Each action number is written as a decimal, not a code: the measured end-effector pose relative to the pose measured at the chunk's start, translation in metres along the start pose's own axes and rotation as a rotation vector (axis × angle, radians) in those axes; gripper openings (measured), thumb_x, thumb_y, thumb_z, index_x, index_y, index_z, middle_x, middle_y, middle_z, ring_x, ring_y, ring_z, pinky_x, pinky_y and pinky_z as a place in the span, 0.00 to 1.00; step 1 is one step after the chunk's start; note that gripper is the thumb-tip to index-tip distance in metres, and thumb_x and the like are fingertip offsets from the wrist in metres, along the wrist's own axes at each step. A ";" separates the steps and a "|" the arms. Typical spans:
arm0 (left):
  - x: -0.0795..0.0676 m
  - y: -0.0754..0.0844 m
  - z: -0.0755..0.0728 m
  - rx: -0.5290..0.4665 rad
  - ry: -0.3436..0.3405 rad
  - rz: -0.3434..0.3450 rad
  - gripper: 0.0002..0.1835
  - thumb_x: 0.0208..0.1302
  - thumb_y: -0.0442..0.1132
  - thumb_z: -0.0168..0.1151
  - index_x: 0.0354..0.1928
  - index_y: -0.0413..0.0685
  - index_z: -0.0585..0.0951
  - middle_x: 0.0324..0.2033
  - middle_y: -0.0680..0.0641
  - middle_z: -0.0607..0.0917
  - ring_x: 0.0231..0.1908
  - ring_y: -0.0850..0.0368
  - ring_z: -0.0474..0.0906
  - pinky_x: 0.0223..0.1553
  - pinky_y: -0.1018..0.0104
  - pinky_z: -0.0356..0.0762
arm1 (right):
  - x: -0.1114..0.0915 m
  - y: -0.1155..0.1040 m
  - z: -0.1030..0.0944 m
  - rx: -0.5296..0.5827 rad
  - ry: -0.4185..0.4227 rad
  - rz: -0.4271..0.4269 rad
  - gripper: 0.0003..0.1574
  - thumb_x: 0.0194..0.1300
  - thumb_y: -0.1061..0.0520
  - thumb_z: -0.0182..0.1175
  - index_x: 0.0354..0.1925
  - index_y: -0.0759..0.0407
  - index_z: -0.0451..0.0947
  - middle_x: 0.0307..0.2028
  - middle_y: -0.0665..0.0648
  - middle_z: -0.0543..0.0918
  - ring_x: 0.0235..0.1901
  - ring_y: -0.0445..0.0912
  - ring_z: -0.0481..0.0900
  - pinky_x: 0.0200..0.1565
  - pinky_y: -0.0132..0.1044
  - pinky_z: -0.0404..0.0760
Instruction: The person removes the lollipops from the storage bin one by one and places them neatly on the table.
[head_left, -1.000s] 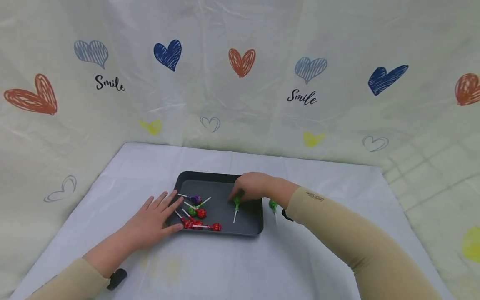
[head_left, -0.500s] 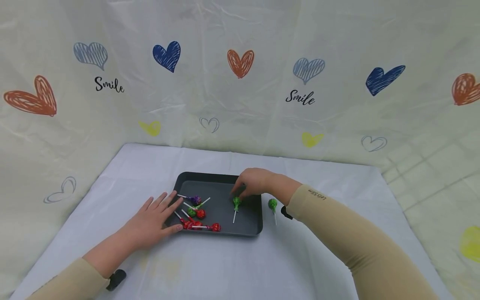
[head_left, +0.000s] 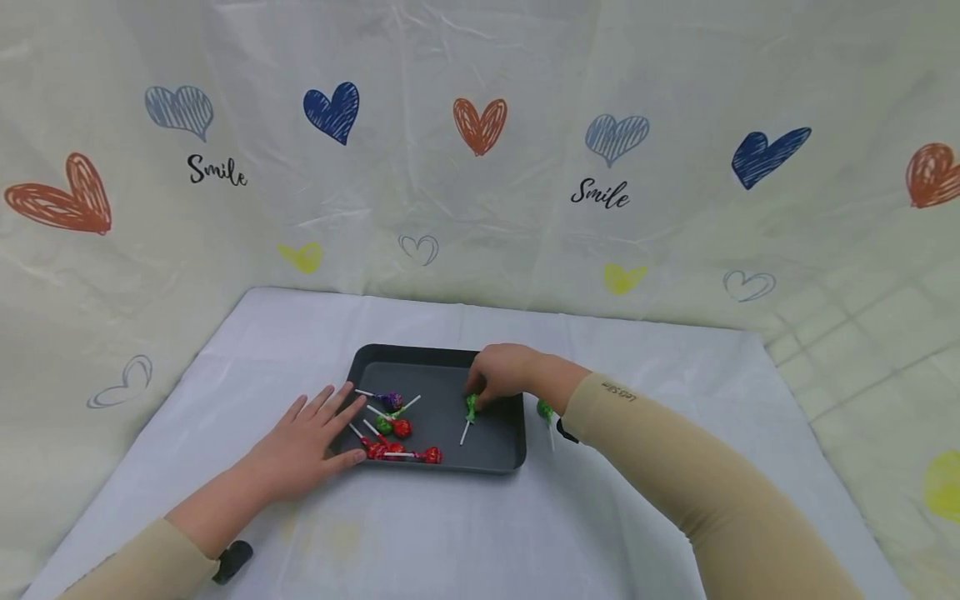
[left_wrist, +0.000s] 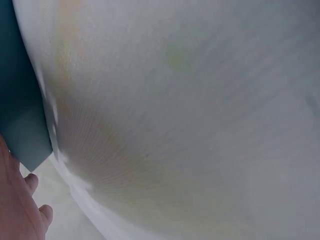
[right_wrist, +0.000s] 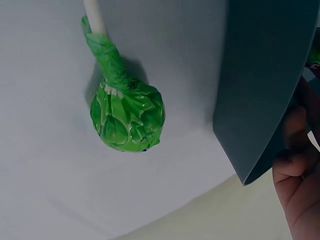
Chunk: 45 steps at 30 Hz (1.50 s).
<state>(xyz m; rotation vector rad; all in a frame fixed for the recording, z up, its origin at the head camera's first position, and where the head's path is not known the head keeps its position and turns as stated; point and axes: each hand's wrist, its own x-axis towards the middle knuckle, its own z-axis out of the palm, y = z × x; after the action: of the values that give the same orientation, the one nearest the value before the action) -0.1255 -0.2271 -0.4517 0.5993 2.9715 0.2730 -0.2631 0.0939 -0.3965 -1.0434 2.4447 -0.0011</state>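
A dark grey tray [head_left: 435,379] lies on the white cloth. My left hand [head_left: 303,442] rests with spread fingers at its left edge, thumb by the front corner. Inside the tray's right part, my right hand [head_left: 504,371] pinches the head of a green lollipop [head_left: 471,407], whose white stick points toward me. The fingertips are partly hidden. A second green lollipop [right_wrist: 127,117] lies on the cloth outside the tray's right wall, partly behind the right wrist in the head view. In the tray's left part are a purple lollipop [head_left: 392,401], another green lollipop [head_left: 384,424] and several red lollipops [head_left: 432,455].
The raised tray wall [right_wrist: 260,90] stands beside the right hand. White cloth [head_left: 420,533] covers the table in front of the tray. A pale backdrop [head_left: 525,50] with printed hearts rises behind and at the sides.
Half a second ago my right hand was slightly raised off the green lollipop with fingers apart; it has come back down onto it. The lollipop's stick has swung a little left. My left hand stays put.
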 end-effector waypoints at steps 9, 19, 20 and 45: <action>-0.001 -0.003 0.002 0.006 0.016 0.008 0.50 0.61 0.78 0.45 0.77 0.55 0.58 0.77 0.43 0.53 0.74 0.37 0.47 0.70 0.33 0.44 | 0.000 -0.004 0.002 -0.025 0.011 -0.025 0.16 0.63 0.49 0.69 0.50 0.44 0.87 0.43 0.42 0.87 0.41 0.34 0.81 0.49 0.33 0.80; -0.001 -0.001 0.001 0.003 0.014 0.009 0.49 0.62 0.77 0.45 0.77 0.55 0.58 0.77 0.43 0.53 0.74 0.36 0.47 0.70 0.33 0.44 | -0.007 0.001 -0.004 0.038 0.045 0.013 0.15 0.64 0.49 0.68 0.50 0.41 0.87 0.45 0.40 0.86 0.42 0.36 0.79 0.51 0.34 0.79; 0.000 -0.002 0.002 -0.003 0.020 0.016 0.49 0.62 0.76 0.46 0.77 0.55 0.58 0.77 0.42 0.54 0.74 0.36 0.48 0.70 0.32 0.44 | -0.008 0.002 -0.005 0.040 0.049 0.013 0.16 0.64 0.49 0.68 0.51 0.41 0.87 0.45 0.39 0.86 0.42 0.36 0.78 0.51 0.34 0.79; -0.001 0.003 -0.002 -0.006 0.003 0.000 0.50 0.62 0.77 0.45 0.77 0.54 0.58 0.77 0.42 0.53 0.75 0.37 0.46 0.71 0.34 0.42 | -0.090 0.049 -0.007 0.179 0.220 0.062 0.18 0.63 0.51 0.69 0.52 0.38 0.86 0.46 0.38 0.85 0.33 0.40 0.75 0.35 0.35 0.77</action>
<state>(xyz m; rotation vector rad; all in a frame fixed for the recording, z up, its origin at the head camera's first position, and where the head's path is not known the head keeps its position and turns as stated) -0.1239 -0.2253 -0.4495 0.5990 2.9728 0.2834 -0.2463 0.1888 -0.3611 -0.9304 2.6147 -0.3247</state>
